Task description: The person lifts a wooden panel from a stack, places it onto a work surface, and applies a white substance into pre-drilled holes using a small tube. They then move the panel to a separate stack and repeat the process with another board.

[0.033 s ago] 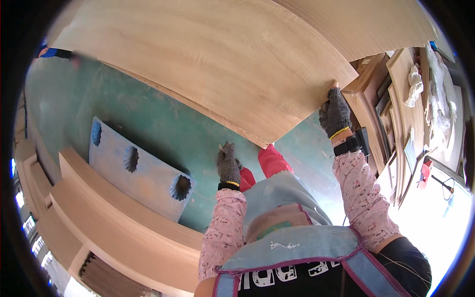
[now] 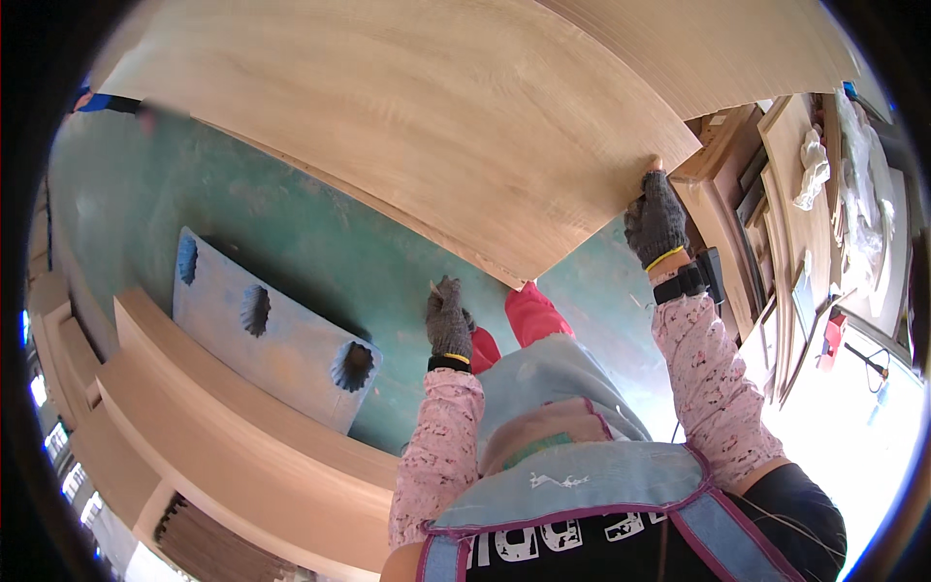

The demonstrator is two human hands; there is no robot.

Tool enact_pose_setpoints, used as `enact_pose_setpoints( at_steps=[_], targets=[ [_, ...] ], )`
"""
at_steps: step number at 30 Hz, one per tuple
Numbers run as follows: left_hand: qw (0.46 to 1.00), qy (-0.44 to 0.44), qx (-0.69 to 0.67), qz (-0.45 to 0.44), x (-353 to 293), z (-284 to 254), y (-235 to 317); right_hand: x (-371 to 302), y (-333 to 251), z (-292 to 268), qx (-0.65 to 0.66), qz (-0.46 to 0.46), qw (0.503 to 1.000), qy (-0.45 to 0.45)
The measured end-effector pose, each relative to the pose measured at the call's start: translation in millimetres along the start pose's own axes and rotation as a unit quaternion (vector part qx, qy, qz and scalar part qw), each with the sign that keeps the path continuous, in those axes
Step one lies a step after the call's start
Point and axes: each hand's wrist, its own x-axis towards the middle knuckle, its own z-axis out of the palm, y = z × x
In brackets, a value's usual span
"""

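Observation:
A large wood-grain panel (image 2: 417, 126) spans the upper view, its near corner pointing down toward my feet. My right hand (image 2: 659, 213), in a grey fingerless glove, is closed on the panel's right edge close to its far right corner, thumb on top. Below the panel's near edge is my left hand (image 2: 449, 322), gloved the same way and apart from the panel. Its fingers are curled together; whether anything small is in them is hidden. At the far left, another person's blurred hand (image 2: 147, 118) and dark sleeve are beside the panel's edge.
A blue-grey block with three ragged holes (image 2: 276, 325) lies on the green floor (image 2: 320, 228) at left. Curved wooden pieces (image 2: 242, 417) are stacked at lower left. Another panel (image 2: 718, 48) lies at the top right. Boards (image 2: 800, 175) and plastic wrap (image 2: 858, 155) lean at right.

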Motion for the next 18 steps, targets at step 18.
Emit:
enact_pose_setpoints(
  at_steps=[18],
  targets=[
    [1.000,0.008,0.004,0.003,-11.5,10.4,-23.1,89.5,24.7,20.1,-0.095,0.087,0.990,0.056]
  ],
)
